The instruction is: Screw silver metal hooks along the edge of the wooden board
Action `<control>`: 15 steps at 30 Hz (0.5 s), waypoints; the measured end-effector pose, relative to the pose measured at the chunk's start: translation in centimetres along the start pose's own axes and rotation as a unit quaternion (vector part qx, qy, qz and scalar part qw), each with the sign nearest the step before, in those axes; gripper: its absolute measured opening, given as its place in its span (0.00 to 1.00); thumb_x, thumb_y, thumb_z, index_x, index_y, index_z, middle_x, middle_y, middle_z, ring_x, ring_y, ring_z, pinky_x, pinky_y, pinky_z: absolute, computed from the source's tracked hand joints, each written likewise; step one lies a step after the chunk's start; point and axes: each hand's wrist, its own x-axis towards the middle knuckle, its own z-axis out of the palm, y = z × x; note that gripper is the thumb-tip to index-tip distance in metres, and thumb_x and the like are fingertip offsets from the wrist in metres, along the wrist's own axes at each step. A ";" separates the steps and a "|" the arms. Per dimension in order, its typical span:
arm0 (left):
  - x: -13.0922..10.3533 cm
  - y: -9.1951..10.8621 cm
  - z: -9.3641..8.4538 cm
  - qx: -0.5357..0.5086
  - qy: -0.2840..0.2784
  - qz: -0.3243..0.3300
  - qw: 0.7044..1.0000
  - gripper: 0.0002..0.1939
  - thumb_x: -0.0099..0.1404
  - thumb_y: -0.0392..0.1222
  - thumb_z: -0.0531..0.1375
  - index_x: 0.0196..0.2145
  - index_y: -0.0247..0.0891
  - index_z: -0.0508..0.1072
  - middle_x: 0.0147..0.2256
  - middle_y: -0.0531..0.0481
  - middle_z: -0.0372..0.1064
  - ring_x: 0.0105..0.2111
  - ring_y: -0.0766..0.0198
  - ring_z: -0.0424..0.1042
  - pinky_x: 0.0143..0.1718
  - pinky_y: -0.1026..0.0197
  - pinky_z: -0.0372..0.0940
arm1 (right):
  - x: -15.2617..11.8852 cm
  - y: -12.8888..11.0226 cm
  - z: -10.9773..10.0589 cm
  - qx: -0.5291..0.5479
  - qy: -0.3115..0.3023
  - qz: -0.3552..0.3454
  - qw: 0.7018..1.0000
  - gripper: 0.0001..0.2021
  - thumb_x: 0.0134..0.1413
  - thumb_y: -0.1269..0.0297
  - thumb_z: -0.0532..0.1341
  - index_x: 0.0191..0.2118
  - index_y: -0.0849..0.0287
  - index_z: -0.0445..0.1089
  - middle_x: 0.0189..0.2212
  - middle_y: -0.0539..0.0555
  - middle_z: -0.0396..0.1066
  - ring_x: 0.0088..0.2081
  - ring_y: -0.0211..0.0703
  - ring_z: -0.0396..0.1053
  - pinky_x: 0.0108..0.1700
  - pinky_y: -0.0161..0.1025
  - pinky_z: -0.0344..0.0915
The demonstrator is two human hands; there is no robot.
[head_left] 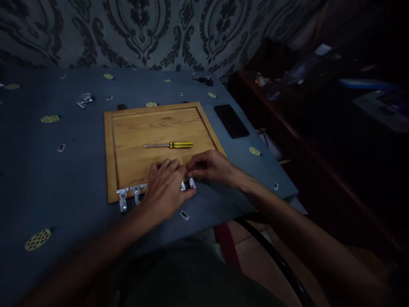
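Observation:
A framed wooden panel (159, 123) lies flat on the cloth-covered table. Along its near edge sit several metal hinges, among them one at the left corner (123, 199) and another beside it (137, 192). My left hand (166, 185) is bent over this edge, its fingers above and its thumb below a hinge (191, 183), which it partly hides. Just right of it, my right hand (212, 168) pinches at the hinge with thumb and forefinger; whatever is between the fingertips is too small to make out. A screwdriver (169, 145) with a yellow-black handle rests on the panel.
A black phone (231, 121) lies right of the panel. Loose metal hinges (85, 99) rest at the back left, and a dark key-like object (204, 80) lies at the back. Beyond the table's right edge stands dark red furniture (287, 115) with items on top.

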 end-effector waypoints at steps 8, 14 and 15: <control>-0.1 0.0 0.1 0.004 0.006 0.003 1.000 0.17 0.66 0.51 0.69 0.47 0.38 0.76 0.45 0.46 0.73 0.52 0.49 0.68 0.53 0.48 0.61 | -1.8 0.8 1.5 -0.011 0.093 -0.032 0.995 0.07 0.59 0.63 0.65 0.36 0.60 0.80 0.28 0.52 0.79 0.31 0.39 0.74 0.34 0.35 0.65; -0.1 0.0 0.1 0.008 0.005 0.008 1.000 0.18 0.66 0.51 0.69 0.48 0.37 0.76 0.46 0.45 0.73 0.53 0.48 0.69 0.53 0.47 0.61 | -2.0 1.1 2.6 -0.044 0.145 -0.054 0.987 0.06 0.60 0.63 0.66 0.35 0.59 0.78 0.31 0.52 0.80 0.34 0.40 0.75 0.38 0.36 0.67; -0.1 -0.1 0.1 0.006 0.004 0.009 1.000 0.18 0.66 0.51 0.69 0.47 0.37 0.76 0.46 0.45 0.73 0.53 0.48 0.69 0.53 0.47 0.61 | -2.0 1.1 2.7 -0.046 0.149 -0.057 0.986 0.06 0.60 0.63 0.65 0.35 0.59 0.78 0.31 0.52 0.80 0.34 0.41 0.76 0.38 0.36 0.67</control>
